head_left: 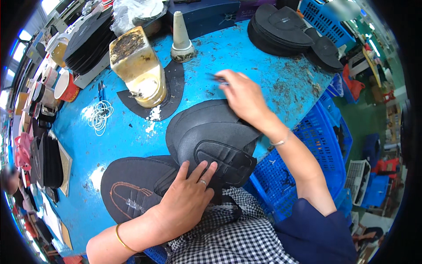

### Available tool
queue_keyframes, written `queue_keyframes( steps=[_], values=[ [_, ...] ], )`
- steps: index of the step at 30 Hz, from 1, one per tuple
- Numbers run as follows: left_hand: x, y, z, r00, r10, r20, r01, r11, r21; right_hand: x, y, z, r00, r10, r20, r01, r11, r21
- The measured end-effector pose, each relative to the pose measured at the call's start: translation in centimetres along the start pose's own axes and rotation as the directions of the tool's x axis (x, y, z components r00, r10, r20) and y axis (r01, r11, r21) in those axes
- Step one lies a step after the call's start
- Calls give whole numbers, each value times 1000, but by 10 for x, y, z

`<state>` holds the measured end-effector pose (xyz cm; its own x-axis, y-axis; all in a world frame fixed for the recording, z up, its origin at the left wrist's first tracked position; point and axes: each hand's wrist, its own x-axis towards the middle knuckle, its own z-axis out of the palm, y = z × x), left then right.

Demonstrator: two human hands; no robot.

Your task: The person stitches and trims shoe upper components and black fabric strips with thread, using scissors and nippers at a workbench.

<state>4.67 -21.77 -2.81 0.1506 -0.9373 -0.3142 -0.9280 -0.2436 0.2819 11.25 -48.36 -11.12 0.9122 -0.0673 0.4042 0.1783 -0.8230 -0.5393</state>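
Note:
My left hand [188, 193] lies with its fingers stretched out on the near edge of a black, smooth, curved panel [206, 132] with a raised, ribbed oval patch. Beyond that panel, my right hand [246, 99] is closed, with finger and thumb pinched round a small dark thing, blurred and hard to make out. Under my left wrist, partly covered, a stack of black rounded panels [136, 176] shows an orange-brown outline and clear tape. The ribbed panel overlaps this stack and reaches the table's near edge.
On the blue table [145, 141] stand a glue-crusted pale container [136, 66] on a black sheet and a cone-shaped spool [180, 39]. White cord [100, 116] lies left. Black panel stacks [281, 33] fill the back right. A blue basket [307, 149] stands beyond the right edge.

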Motion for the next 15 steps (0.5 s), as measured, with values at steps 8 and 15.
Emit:
queue_keyframes(
  steps=[8, 15],
  values=[
    [-3, 1, -2, 999, -17, 35, 19, 999, -47, -10, -40, 26, 898, -368, 242, 357, 930, 89],
    [-1, -3, 0, 999, -9, 43, 11, 998, -61, -21, -5, -26, 924, -150, 353, 163, 987, -9]
  ],
)
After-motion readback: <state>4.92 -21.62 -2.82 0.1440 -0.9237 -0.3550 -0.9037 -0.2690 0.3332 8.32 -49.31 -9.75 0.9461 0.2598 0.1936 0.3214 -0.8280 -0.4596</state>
